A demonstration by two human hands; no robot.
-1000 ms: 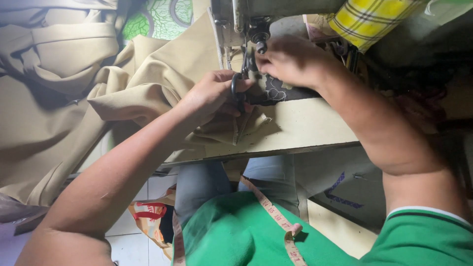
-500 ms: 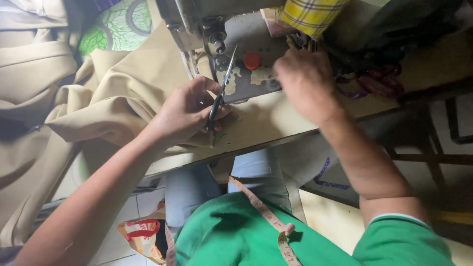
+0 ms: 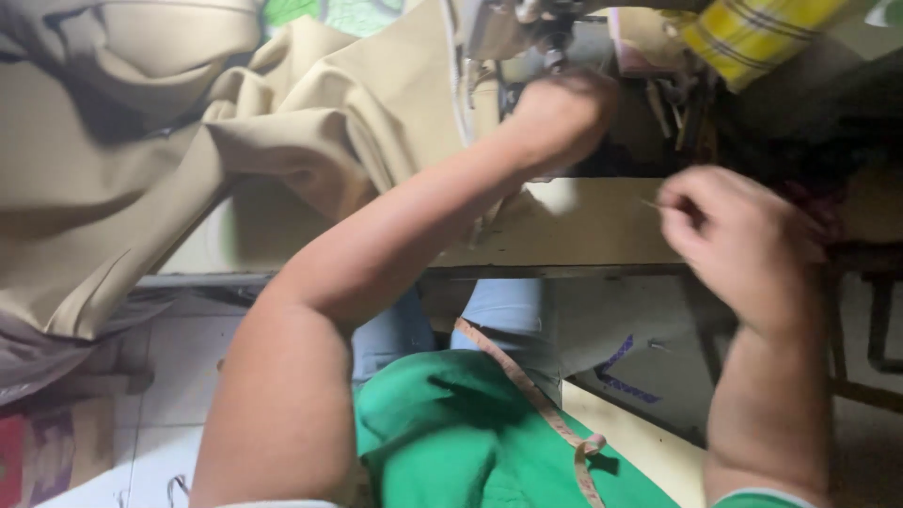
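Note:
My left hand (image 3: 557,118) reaches across to the needle area under the sewing machine head (image 3: 499,26). Its fingers are curled away from me, and whatever is inside them is hidden. It rests by the tan fabric (image 3: 329,122) that lies over the wooden machine table (image 3: 588,230) and hangs off to the left. My right hand (image 3: 743,240) hovers over the table's front right edge. Its thumb and fingertips pinch a thin pale thread (image 3: 652,203) that sticks out to the left.
A yellow plaid cloth (image 3: 752,28) lies at the back right, with dark clutter beside it. A tan measuring tape (image 3: 536,395) hangs over my green shirt (image 3: 451,433). Tiled floor (image 3: 179,376) and more bunched cloth are at the lower left.
My left hand, which held scissors in front of the needle, has moved up against the machine. My right hand has pulled back from the machine toward the front right, now pinching a thread.

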